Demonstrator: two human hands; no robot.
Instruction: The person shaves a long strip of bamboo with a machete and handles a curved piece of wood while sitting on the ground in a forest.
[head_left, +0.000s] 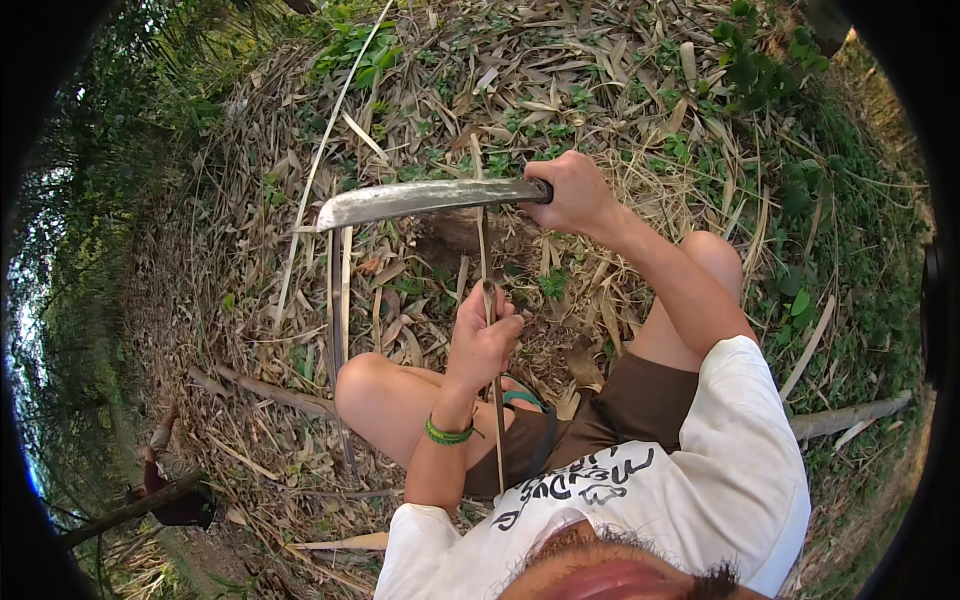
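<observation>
Grey, scuffed, curved metal blade (430, 203), right hand (577, 195) closed round its handle (542, 190); left hand (483, 338) clenches a thin brown strip (484, 250)!

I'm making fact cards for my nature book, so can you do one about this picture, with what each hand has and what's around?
Right hand: holds a long knife
Left hand: grips a thin strip
Knife position: crosses over the strip in view; touching unclear
Left wrist: green bracelet
Ground: dry leaves, green plants
Far left: another person
</observation>
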